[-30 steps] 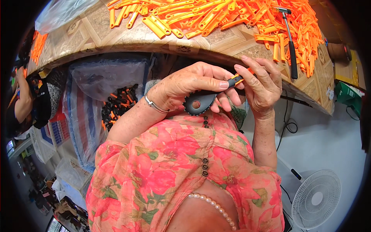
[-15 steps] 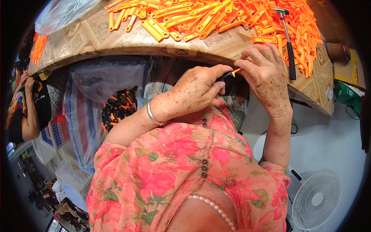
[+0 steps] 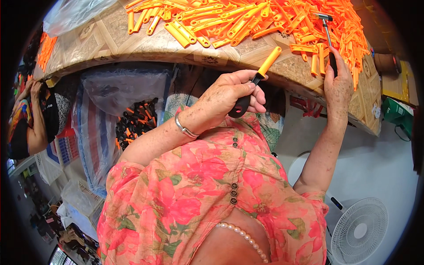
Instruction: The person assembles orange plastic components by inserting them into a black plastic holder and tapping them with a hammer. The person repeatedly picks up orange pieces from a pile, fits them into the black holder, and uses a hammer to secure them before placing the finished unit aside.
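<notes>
My left hand (image 3: 234, 95) is closed round a black plastic piece (image 3: 242, 106) with a wide, holed end. An orange-yellow handle sleeve (image 3: 270, 61) sits on its narrow end, tilted up to the right. Over at the table's right side, my right hand (image 3: 340, 86) has its fingers wrapped round the black grip of a small hammer (image 3: 327, 33). The hammer's metal head lies against a heap of orange plastic handles (image 3: 238, 22) covering the far part of the table.
The wood-patterned table (image 3: 132, 46) curves across in front of me. At lower left, a striped plastic-lined bag (image 3: 90, 132) holds several black-and-orange pieces (image 3: 137, 121). A white fan (image 3: 360, 229) stands at lower right. Another person's arm (image 3: 39, 121) shows at far left.
My right hand has left the piece and moved right onto the hammer grip. In my left hand the piece has turned upward, its orange-yellow sleeve now showing.
</notes>
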Demonstrator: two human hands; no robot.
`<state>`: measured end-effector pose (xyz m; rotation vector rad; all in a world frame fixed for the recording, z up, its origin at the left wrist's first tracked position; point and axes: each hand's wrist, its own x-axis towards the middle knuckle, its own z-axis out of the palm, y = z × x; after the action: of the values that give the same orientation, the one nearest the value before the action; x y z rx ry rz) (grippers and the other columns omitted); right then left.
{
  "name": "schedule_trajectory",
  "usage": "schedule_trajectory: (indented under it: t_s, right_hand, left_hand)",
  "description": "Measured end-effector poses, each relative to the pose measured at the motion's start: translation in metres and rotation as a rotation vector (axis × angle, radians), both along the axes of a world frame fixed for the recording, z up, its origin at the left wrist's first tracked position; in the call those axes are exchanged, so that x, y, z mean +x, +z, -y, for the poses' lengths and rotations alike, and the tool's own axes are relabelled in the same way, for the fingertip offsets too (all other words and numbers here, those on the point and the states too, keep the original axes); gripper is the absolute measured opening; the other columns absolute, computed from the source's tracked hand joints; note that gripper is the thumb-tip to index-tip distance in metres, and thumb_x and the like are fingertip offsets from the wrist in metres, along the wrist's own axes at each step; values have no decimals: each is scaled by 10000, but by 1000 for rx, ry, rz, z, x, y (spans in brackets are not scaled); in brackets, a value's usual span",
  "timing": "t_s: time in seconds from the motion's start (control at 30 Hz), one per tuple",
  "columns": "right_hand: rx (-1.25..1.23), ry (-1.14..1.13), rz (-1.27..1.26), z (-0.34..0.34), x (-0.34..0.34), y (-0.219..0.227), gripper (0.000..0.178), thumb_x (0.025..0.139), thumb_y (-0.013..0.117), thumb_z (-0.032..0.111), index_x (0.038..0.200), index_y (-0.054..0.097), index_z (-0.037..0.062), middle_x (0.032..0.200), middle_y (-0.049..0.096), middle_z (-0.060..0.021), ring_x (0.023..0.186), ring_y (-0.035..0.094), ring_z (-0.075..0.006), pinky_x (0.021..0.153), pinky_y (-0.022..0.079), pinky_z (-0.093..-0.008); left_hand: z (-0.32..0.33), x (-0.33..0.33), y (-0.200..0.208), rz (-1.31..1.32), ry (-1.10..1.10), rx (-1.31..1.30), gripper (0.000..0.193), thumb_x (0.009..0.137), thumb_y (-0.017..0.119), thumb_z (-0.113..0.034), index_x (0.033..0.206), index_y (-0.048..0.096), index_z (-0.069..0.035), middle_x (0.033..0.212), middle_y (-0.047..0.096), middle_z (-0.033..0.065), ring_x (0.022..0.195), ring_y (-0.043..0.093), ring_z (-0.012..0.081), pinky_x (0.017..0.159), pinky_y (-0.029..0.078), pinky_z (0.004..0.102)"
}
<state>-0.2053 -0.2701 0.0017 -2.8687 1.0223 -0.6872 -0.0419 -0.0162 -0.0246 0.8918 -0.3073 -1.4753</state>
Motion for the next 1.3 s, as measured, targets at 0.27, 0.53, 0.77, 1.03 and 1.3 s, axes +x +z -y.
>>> schedule_trajectory:
  t_s: [0.27, 0.53, 0.77, 1.03, 1.3]
  right_hand:
    - [544, 55, 359, -45, 6, 28, 437, 943, 491, 45, 1379, 520, 49, 1345, 584, -145, 1188, 589, -233, 986, 447, -356]
    - [946, 216, 38, -116, -38, 21, 437, 983, 472, 30, 1409, 513, 118, 1199, 656, -95, 830, 554, -112, 790, 462, -242]
    - [736, 229, 63, -121, -45, 15, 466, 975, 477, 16, 1415, 510, 166, 1111, 690, -147, 866, 668, -196, 762, 507, -309]
    - [575, 312, -90, -120, -35, 22, 492, 959, 454, -12, 1420, 503, 153, 1145, 654, -152, 805, 568, -209, 761, 489, -313]
    - [766, 329, 193, -127, -43, 24, 481, 948, 463, -53, 1413, 490, 68, 1303, 607, -170, 1170, 619, -264, 945, 479, -318]
  left_hand:
    - [4, -8, 6, -8, 76, 54, 302, 1007, 422, -104, 1273, 500, 16, 916, 646, 91, 841, 703, 218, 748, 568, 281]
    - [8, -16, 9, 6, 101, 95, 285, 1011, 404, -81, 1271, 481, 8, 911, 648, 92, 857, 707, 229, 720, 572, 274]
    - [13, -15, 17, 38, 119, 127, 284, 1006, 421, -92, 1249, 497, 35, 882, 652, 93, 821, 710, 224, 687, 583, 269]
    - [14, -13, 15, 50, 119, 148, 276, 997, 439, -90, 1216, 510, 61, 869, 652, 87, 802, 708, 223, 686, 584, 272]
    - [16, -12, 17, 52, 142, 163, 261, 983, 447, -78, 1192, 525, 58, 866, 653, 86, 808, 707, 224, 691, 583, 279]
